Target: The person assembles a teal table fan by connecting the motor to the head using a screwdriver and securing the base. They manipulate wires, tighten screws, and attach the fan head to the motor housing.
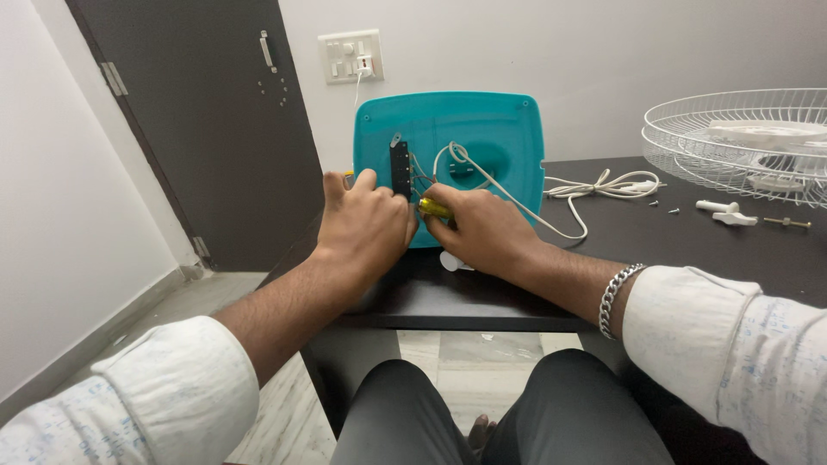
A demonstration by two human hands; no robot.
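Fingers of your right hand (482,228) gripped a yellow tool (433,207), tip hidden; your left hand (363,226) clasped the teal housing (482,129) on the dark table (655,241) beside a grey wall (603,52).

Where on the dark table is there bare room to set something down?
Bare patches on the dark table: between the white cord and the right forearm, and the near edge under the left hand. Crowded: by the white wire fan guard with loose screws, and around the turquoise plastic base.

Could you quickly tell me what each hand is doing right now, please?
Left hand: closed, gripping the teal panel at its lower edge.
Right hand: closed around a yellow tool handle.
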